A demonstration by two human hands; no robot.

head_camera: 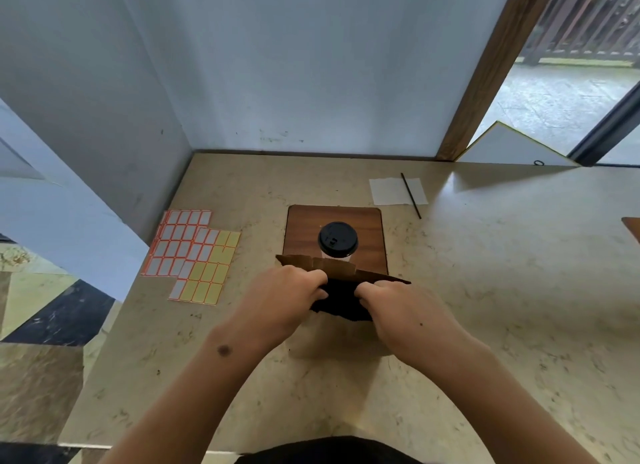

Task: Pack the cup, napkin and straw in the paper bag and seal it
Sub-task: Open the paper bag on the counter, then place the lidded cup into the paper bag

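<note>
A brown paper bag [334,267] stands on the table in front of me, its dark mouth spread apart. My left hand [287,297] grips the near left part of its rim and my right hand [398,311] grips the near right part. Just behind the bag, a white cup with a black lid [337,239] stands upright on a wooden board [367,221]. Farther back on the right lies a white napkin [389,190], with a thin black straw [411,195] resting across its right side.
Two sheets of orange-edged and yellow stickers [194,252] lie on the left of the beige stone table [502,273]. A grey wall closes the back and left. A white panel [509,148] leans at the back right beside a wooden post.
</note>
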